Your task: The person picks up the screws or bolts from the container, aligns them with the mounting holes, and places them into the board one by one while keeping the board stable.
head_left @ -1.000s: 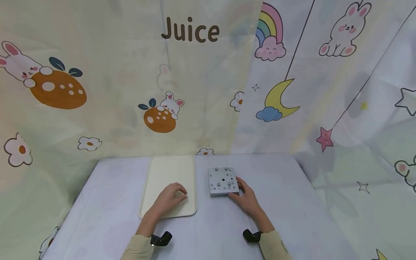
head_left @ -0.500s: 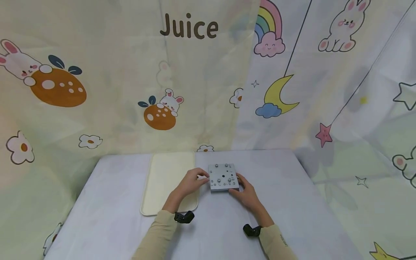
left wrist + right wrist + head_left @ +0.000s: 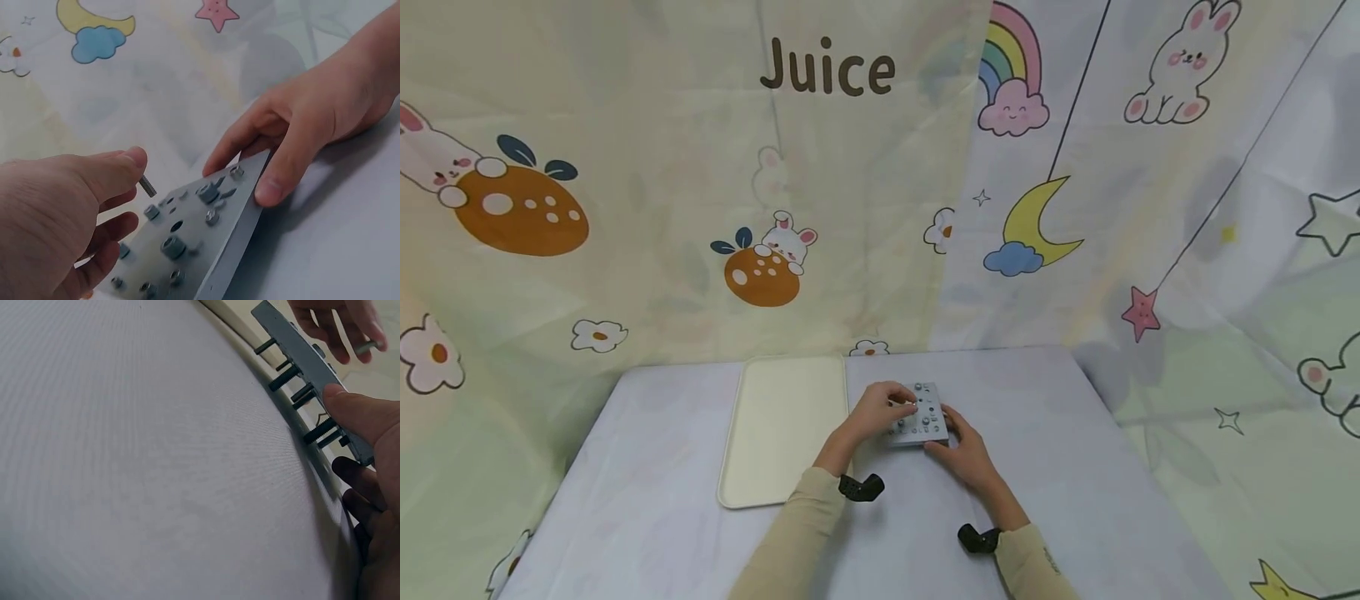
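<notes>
A grey metal plate [image 3: 935,427] carries several screws in its top face. Their threaded shanks [image 3: 284,378] stick out of its underside in the right wrist view. My right hand [image 3: 967,457] grips the plate at its right edge, thumb on the near side. Over the plate's left part, my left hand [image 3: 877,411] pinches a small screw [image 3: 148,186] between thumb and fingers. The screw's threaded end points down, apart from the plate; its head is hidden by the fingertips. In the head view the left hand covers much of the plate's left side.
A cream shallow tray [image 3: 760,467] lies left of the plate, partly behind the left forearm. White cloth covers the table [image 3: 1037,483]. A printed fabric backdrop [image 3: 880,250] stands behind the far edge. A black camera [image 3: 861,487] sits on the left wrist.
The left hand has moved right, from above the tray to over the plate. The right hand keeps its grip, and the plate stays nearly in place.
</notes>
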A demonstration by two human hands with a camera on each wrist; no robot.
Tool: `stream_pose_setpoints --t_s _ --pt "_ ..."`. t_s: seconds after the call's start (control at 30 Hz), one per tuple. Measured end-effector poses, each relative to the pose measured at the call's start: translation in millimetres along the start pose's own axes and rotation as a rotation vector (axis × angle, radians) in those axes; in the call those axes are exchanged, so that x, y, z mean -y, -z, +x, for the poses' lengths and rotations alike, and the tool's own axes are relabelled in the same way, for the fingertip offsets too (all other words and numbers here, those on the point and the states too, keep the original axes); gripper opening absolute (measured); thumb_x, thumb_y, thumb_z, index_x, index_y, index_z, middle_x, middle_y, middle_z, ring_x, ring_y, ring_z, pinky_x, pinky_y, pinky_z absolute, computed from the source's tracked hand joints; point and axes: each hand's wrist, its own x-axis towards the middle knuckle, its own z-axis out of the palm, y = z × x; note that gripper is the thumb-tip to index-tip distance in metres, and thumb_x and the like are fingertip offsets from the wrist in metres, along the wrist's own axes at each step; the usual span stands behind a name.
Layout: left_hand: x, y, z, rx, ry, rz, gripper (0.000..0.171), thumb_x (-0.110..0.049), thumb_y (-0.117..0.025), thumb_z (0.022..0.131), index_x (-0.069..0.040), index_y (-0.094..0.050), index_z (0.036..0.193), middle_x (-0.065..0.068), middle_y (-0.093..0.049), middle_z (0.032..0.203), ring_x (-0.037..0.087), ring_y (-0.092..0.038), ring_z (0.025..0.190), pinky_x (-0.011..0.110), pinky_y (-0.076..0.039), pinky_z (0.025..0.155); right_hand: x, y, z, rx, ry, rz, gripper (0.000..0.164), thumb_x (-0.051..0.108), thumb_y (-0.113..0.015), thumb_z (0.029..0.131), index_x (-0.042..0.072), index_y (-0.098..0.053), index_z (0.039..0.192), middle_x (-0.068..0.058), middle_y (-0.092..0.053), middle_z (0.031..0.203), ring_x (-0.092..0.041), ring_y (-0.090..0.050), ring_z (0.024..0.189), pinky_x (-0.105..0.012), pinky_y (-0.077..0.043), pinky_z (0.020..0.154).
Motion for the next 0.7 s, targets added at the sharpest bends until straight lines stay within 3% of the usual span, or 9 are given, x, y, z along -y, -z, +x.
stream_pose_setpoints --t_s 0.3,0.7 --pt "-10.5 -14.3 20.2 0.05 -0.012 -0.024 0.02 -0.021 -0.068 0.093 -0.007 -0.073 0.107 -0.006 -0.067 0.105 0.009 -0.061 0.092 0.025 -0.052 0.071 -3 2 -3 -0.009 0.035 0.032 0.084 0.035 -0.083 0.078 0.017 -0.039 0.148 -0.007 -0.059 0.13 -0.025 -0.04 0.133 -0.054 -0.021 0.111" --pt "-6.5 -25.2 32.2 0.071 0.001 0.002 0.019 -0.021 -0.069 0.092 -0.007 -0.074 0.104 -0.006 -0.068 0.095 0.009 -0.061 0.085 0.027 -0.05 0.074 2 1 -3 -0.011 0.069 0.034 0.084 0.035 -0.082 0.079 0.012 -0.039 0.148 -0.007 -0.059 0.131 -0.025 -0.04 0.133 -0.053 -0.022 0.111"
